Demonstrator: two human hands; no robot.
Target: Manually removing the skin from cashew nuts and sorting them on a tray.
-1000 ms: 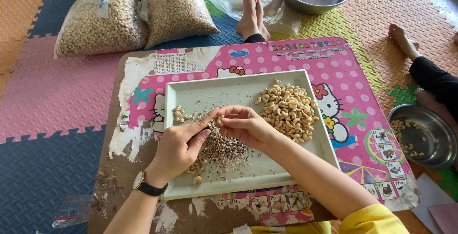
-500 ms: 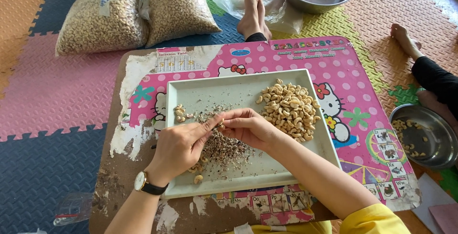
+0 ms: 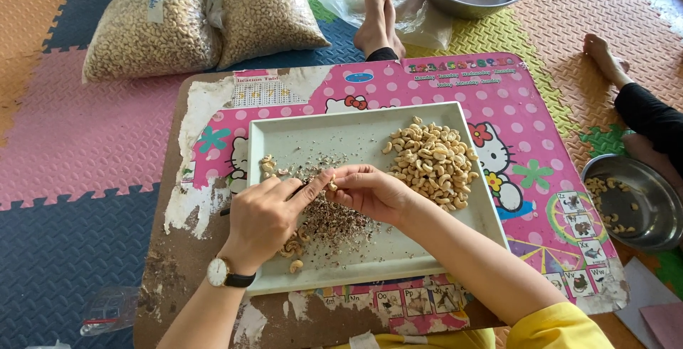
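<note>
Both hands meet over a white tray (image 3: 284, 135), left hand (image 3: 267, 217) and right hand (image 3: 370, 192) pinching one cashew nut (image 3: 331, 186) between fingertips; dark husk scraps (image 3: 331, 221) lie beneath; a peeled cashew heap (image 3: 430, 160) fills the tray's right side; a steel bowl (image 3: 658, 217) with a few nuts sits right; two clear bags of cashews (image 3: 213, 22) lie beyond the pink board.

You see a pale grey-green tray (image 3: 370, 267) on a pink board (image 3: 526, 100) with white polka dots, beige cashews (image 3: 430, 160), and a yellow sleeve (image 3: 558, 328).
</note>
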